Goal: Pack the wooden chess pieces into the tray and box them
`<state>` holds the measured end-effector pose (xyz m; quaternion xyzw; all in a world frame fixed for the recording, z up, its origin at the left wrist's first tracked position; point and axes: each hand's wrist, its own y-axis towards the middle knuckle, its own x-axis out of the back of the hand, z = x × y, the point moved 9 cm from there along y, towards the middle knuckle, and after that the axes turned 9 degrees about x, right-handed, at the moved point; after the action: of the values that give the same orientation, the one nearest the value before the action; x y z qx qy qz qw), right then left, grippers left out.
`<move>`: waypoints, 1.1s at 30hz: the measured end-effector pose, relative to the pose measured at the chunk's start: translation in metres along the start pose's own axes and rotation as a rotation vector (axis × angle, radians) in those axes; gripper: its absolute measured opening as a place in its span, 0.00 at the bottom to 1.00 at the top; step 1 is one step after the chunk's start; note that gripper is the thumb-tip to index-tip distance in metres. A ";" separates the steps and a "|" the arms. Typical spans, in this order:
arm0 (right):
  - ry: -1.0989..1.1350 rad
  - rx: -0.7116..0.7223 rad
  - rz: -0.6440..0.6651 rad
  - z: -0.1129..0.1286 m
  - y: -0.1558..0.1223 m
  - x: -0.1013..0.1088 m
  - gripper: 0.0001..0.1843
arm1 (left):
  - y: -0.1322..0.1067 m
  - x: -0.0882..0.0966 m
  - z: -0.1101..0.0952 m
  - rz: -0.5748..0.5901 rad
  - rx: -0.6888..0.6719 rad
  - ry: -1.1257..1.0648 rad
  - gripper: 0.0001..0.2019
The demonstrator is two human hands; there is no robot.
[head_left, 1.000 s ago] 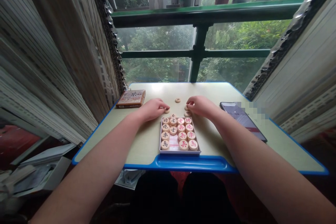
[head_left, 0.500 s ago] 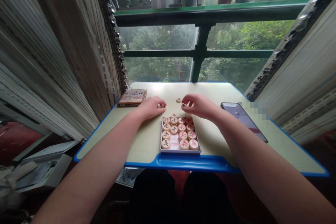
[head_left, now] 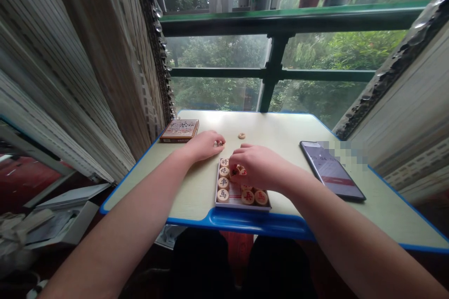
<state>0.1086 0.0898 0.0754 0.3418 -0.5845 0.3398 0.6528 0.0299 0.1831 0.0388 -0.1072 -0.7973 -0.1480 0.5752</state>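
Observation:
Round wooden xiangqi pieces with black or red characters lie in rows in a shallow white box [head_left: 243,206]. My right hand [head_left: 258,164] reaches over this box. Its fingers are closed and point down among the pieces, around a xiangqi piece that they mostly cover; the pieces under the palm are hidden too. Left of the box's far corner, my left hand [head_left: 206,144] rests on the table with its fingers curled round small xiangqi pieces [head_left: 220,144]. A single xiangqi piece [head_left: 242,135] lies alone on the table beyond both hands.
The table [head_left: 182,187] is cream with a blue rim and a blue front trough [head_left: 259,220]. A box lid [head_left: 179,130] lies at the back left, and a phone [head_left: 331,170] lies on the right. Curtains hang at both sides, with a window behind.
My right hand has moved from the table behind the box toward me and down over the box. My left hand stays in nearly the same place. The view has shifted slightly.

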 end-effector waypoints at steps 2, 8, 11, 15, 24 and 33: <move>0.003 0.022 0.023 0.002 0.001 -0.002 0.06 | 0.000 0.000 0.000 0.003 -0.003 -0.004 0.14; 0.035 0.096 0.006 0.007 -0.001 -0.002 0.07 | -0.001 -0.002 0.000 0.030 -0.007 -0.007 0.15; 0.038 0.089 0.010 0.005 -0.001 -0.004 0.06 | -0.001 -0.002 -0.001 0.037 -0.002 0.009 0.15; 0.037 0.078 -0.013 0.002 0.000 -0.003 0.07 | -0.002 -0.002 -0.002 0.037 -0.003 0.028 0.14; 0.032 0.004 -0.041 -0.007 0.002 -0.004 0.12 | -0.004 -0.001 -0.005 0.024 -0.020 0.048 0.14; 0.051 -0.007 -0.044 -0.006 0.000 -0.002 0.11 | -0.003 -0.002 -0.005 0.031 -0.023 0.070 0.14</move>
<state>0.1117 0.0952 0.0731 0.3433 -0.5612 0.3320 0.6760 0.0339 0.1782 0.0377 -0.1208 -0.7732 -0.1517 0.6038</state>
